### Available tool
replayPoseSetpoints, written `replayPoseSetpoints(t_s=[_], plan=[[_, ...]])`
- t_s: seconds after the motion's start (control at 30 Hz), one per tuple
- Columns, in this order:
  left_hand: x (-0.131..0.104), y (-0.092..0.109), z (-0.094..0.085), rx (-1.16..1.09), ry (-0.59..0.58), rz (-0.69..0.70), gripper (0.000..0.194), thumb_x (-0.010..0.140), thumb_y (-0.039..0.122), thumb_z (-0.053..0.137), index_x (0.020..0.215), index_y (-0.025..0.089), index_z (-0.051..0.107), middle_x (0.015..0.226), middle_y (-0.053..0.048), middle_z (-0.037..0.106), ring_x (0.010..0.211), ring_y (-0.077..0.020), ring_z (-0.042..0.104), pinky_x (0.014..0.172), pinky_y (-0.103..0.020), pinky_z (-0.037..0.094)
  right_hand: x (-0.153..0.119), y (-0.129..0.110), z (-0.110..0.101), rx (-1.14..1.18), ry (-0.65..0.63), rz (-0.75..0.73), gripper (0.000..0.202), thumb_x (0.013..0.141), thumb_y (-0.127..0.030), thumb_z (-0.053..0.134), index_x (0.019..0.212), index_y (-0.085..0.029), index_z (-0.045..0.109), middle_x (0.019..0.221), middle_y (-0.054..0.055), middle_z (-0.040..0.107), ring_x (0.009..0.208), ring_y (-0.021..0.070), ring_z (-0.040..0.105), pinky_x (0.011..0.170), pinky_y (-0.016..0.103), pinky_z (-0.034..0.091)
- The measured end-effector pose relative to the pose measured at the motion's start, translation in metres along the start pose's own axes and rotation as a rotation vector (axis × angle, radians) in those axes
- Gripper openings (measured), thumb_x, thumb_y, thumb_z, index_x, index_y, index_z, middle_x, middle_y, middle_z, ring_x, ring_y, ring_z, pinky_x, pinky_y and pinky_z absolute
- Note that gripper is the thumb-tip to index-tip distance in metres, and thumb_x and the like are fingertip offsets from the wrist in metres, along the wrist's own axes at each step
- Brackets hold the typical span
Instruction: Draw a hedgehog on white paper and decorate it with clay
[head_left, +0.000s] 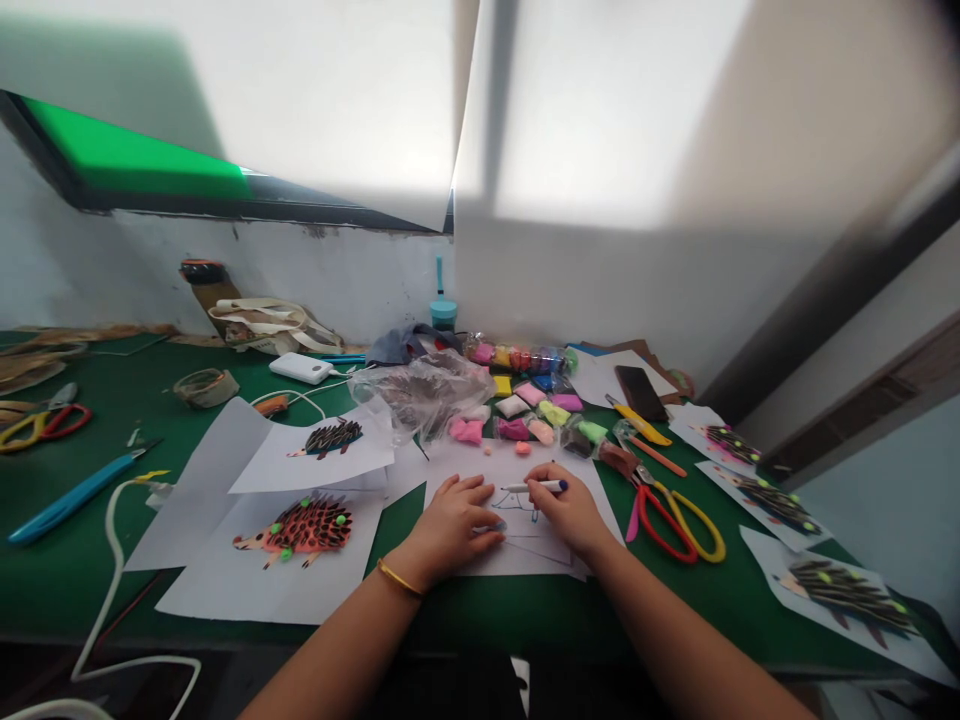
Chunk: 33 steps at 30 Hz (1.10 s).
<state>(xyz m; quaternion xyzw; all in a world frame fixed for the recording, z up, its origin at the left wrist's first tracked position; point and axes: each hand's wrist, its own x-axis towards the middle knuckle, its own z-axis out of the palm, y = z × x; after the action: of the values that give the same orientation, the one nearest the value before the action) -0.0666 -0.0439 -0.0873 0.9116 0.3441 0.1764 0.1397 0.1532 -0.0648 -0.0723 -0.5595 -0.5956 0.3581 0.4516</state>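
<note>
Sheet sits lower centre of frame; our left hand lies on it, fingers spread, probably to stop slip. Our right hand pinches the marker low over blue lines; clay packets sit just above, likely for reach.

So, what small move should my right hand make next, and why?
Probably bring the tip of the white pen with a blue end to the thin blue line drawing and extend it: your right hand holds the pen there, your left hand rests on the white paper, and the outline looks incomplete.
</note>
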Motion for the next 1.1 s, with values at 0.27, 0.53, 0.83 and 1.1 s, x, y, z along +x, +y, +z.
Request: replayPoseSetpoints(t_s=[0.27, 0.53, 0.83, 1.1], plan=[[-0.0003, -0.0004, 0.0005, 0.008, 0.015, 0.007, 0.018, 0.083, 0.038, 0.070, 0.100, 0.033, 0.075, 0.131, -0.004, 0.061, 0.129, -0.0296, 0.049, 0.112, -0.052, 0.029, 0.0055, 0.0044, 0.0059, -0.043, -0.088, 0.037, 0.021, 0.078, -0.038, 0.058, 0.079, -0.019, 0.065, 0.065, 0.000, 0.063, 0.063, 0.0163, 0.056, 0.062, 0.027, 0.042], [0.0007, 0.0008, -0.0015, 0.006, -0.009, -0.001, 0.017, 0.084, 0.038, 0.069, 0.099, 0.034, 0.075, 0.131, -0.004, 0.061, 0.130, -0.0297, 0.048, 0.111, -0.053, 0.029, 0.0078, 0.0077, 0.0054, 0.000, -0.146, 0.073, 0.021, 0.078, -0.038, 0.057, 0.081, -0.018, 0.064, 0.063, 0.000, 0.062, 0.059, 0.0150, 0.056, 0.057, 0.025, 0.041], [0.0002, -0.0003, -0.0003, 0.008, -0.010, -0.002, 0.016, 0.084, 0.038, 0.069, 0.099, 0.034, 0.075, 0.132, -0.003, 0.060, 0.129, -0.0300, 0.048, 0.111, -0.054, 0.029, 0.0064, 0.0022, 0.0059, -0.023, -0.156, 0.096, 0.024, 0.077, -0.041, 0.057, 0.082, -0.018, 0.064, 0.065, 0.001, 0.063, 0.061, 0.0161, 0.057, 0.059, 0.027, 0.042], [0.0005, 0.0009, -0.0016, 0.012, -0.011, 0.008, 0.016, 0.084, 0.037, 0.069, 0.099, 0.034, 0.075, 0.131, -0.004, 0.061, 0.129, -0.0293, 0.048, 0.113, -0.052, 0.028, 0.0065, 0.0057, 0.0058, -0.032, -0.141, 0.068, 0.022, 0.079, -0.039, 0.057, 0.083, -0.018, 0.065, 0.065, 0.000, 0.064, 0.060, 0.0158, 0.057, 0.059, 0.026, 0.043]])
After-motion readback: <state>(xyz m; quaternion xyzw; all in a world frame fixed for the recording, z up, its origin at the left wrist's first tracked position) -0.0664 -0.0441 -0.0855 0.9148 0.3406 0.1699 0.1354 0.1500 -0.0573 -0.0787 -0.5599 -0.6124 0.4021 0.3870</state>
